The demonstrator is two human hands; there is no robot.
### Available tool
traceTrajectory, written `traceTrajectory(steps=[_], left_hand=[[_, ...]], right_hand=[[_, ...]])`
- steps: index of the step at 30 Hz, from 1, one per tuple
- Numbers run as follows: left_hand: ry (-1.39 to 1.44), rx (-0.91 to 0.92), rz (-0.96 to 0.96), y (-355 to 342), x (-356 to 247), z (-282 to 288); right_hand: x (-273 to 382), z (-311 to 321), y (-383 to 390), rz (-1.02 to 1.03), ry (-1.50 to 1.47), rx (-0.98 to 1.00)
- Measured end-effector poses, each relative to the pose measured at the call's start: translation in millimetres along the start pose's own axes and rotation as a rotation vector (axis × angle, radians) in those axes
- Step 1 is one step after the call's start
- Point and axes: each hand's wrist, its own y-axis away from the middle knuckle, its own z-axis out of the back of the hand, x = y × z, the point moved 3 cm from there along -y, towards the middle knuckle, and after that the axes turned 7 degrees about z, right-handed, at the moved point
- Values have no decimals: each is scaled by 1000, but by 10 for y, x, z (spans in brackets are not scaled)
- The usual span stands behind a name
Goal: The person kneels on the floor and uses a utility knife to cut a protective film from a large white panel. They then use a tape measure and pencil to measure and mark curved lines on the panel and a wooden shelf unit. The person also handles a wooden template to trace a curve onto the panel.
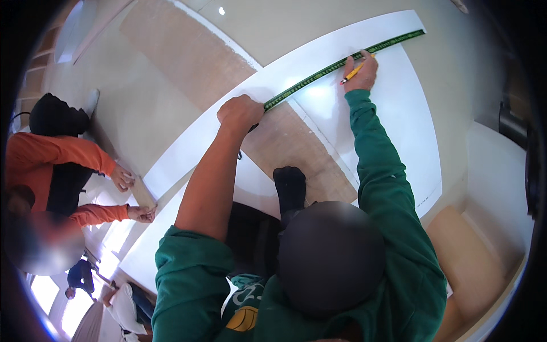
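Note:
My left hand (241, 112) is closed around the tape measure; its case is mostly hidden in the fist. From there the green tape blade (319, 75) stretches up and right along a long white strip (205, 138), reaching past the strip's far right end. My right hand (363, 73) holds a yellow pencil (354, 73) between its fingers, with fingertips at the blade's edge. Beneath this hand lies a wide white sheet (407, 119). A brown board (285, 139) shows between the white pieces, and my dark-socked foot (289, 185) rests near it.
At the left, a person in orange sleeves (91, 157) holds a tan block (142, 192) at the strip's near end. Another brown board (182, 51) lies at the upper left. A curved tan panel (464, 239) stands at the lower right. More people (125, 308) are farther off.

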Motion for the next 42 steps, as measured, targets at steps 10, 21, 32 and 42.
traceTrajectory(steps=[10,21,32,42], left_hand=[[-21,101,49,-140,-105,48],[-55,290,112,-268,-208,265],[-82,262,139,-296,-218,213],[-104,294,146,-325,-218,177]], right_hand=[[-150,-98,-37,135,225,311],[-71,-141,-188,26,217,374],[-51,-135,-221,10,263,463],[-92,-144,-169,-32,223,472]])
